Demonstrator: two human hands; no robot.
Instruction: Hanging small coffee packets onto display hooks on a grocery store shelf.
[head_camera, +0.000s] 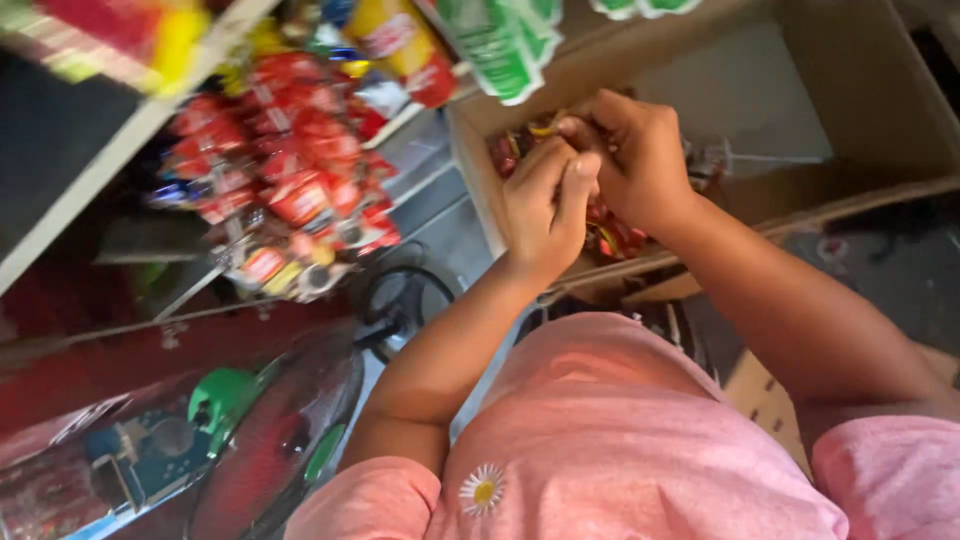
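Red foil sachets (610, 235) in box (880, 110): likely light, crinkly, slippery; best pinched at edge. Left hand (545, 205) and right hand (635, 155) pressed together, fingers curled, seemingly pinching sachet.

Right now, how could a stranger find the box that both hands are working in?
Look at the upper right, beside the shelf hung with red packets. There stands an open brown cardboard box, with the left hand and the right hand together at its near corner. Unlike the shelf, it is mostly bare inside, with small red wrapped sweets along one wall.
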